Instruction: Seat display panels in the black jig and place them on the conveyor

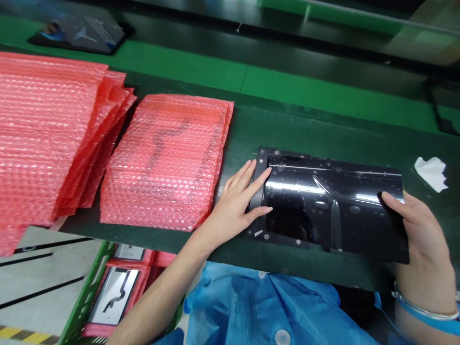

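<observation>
A glossy black panel [323, 206] with a clear film over it lies on the dark green work surface [280, 129] in front of me. My left hand [239, 199] rests flat on the panel's left end, fingers stretched out. My right hand [419, 230] grips the panel's right end, thumb on top and fingers underneath. Air bubbles show under the film.
A stack of pink bubble-wrap bags [168, 160] lies just left of the panel, a bigger pile [50, 134] farther left. A white crumpled scrap [431, 173] sits at right. Another dark panel [82, 33] rests on the green conveyor belt [305, 91] behind. A green crate [118, 287] stands below.
</observation>
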{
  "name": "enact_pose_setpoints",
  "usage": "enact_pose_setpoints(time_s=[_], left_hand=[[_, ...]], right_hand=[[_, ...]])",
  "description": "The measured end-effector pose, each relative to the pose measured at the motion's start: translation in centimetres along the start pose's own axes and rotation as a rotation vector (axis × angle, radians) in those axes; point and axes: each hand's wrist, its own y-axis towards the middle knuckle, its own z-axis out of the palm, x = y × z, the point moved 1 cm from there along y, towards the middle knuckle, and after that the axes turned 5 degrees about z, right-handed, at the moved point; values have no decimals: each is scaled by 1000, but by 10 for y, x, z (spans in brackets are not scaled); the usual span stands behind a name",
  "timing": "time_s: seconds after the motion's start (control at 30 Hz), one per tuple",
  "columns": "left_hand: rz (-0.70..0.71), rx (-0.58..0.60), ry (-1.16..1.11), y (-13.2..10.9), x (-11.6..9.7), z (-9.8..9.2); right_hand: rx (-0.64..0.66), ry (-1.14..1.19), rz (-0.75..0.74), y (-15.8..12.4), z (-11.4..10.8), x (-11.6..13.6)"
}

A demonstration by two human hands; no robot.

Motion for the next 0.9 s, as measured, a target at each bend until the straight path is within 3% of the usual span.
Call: enact_pose_setpoints(time_s=[0.47,0.9], left_hand=[[25,-2,28,1,-5,-3],[19,-15,-13,1,-5,-3]], right_hand=[[-63,-81,-17,3,2,7],[-10,-147,-78,5,3,8]])
